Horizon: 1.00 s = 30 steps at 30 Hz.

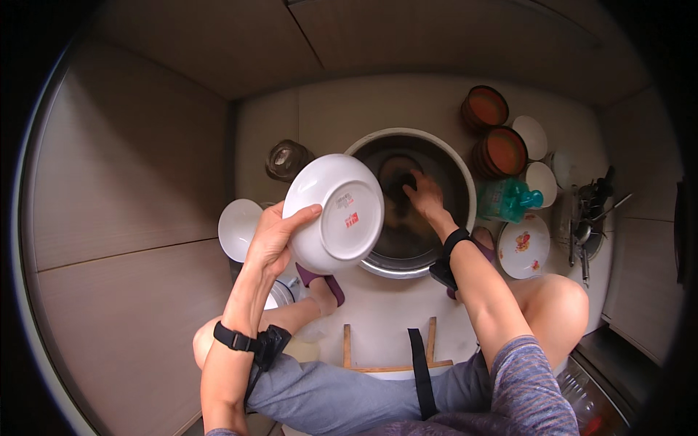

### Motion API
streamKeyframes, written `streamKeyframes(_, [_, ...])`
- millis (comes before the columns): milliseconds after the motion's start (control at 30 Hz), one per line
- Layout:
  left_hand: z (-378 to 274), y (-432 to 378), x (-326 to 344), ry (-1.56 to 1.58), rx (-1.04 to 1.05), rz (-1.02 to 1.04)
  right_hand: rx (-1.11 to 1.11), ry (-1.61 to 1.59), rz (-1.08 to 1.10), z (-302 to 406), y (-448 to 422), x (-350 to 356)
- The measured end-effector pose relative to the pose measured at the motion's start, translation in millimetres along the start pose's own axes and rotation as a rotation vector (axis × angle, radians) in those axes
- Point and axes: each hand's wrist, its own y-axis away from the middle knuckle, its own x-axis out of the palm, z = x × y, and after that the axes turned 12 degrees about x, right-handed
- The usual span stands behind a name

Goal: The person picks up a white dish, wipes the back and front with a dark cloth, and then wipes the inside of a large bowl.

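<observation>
My left hand [278, 234] holds a white ceramic plate [305, 191] by its left edge, tilted so that its underside and foot ring face me. Its far side and my fingers behind it are hidden. Below and right of the plate, my right hand [425, 193] reaches into a round metal basin [470, 180] of dark water. The thumb and fingers are at a dark, blurred thing under them; whether they grip it cannot be told.
Right of the basin stand stacked reddish-brown bowls [504, 152], white bowls [529, 136], a green pump bottle [504, 200], a flowered plate [523, 245] and metal utensils [583, 231]. Glass bowls [287, 161] and a white bowl [238, 230] lie left. Cabinets surround the floor.
</observation>
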Motion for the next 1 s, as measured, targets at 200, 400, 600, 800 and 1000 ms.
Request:
streamKeyframes(200, [2.6, -0.3, -3.6, 0.119, 0.001, -0.014, 0.092, 0.27, 0.009, 16.3, 3.9, 27.4])
streamKeyframes(400, [6.0, -6.7, -1.9, 0.204, -0.004, -0.042, -0.016, -0.086, -0.154, 4.0, -1.2, 14.5])
streamKeyframes(600, [17.3, -20.7, 14.5, 0.342, 0.032, -0.058, 0.095, -0.616, -0.086, 4.2, 9.6, -21.9])
streamKeyframes(800, [28.3, -40.1, 22.1, 0.386, 0.071, -0.094, -0.182, -0.806, -0.032, 89.9, 60.3, -94.3])
streamKeyframes(1000, [14.4, -42.7, 48.9, 0.476, 0.17, 0.038, -0.325, -0.513, -0.121, 158.1, 94.7, -158.6])
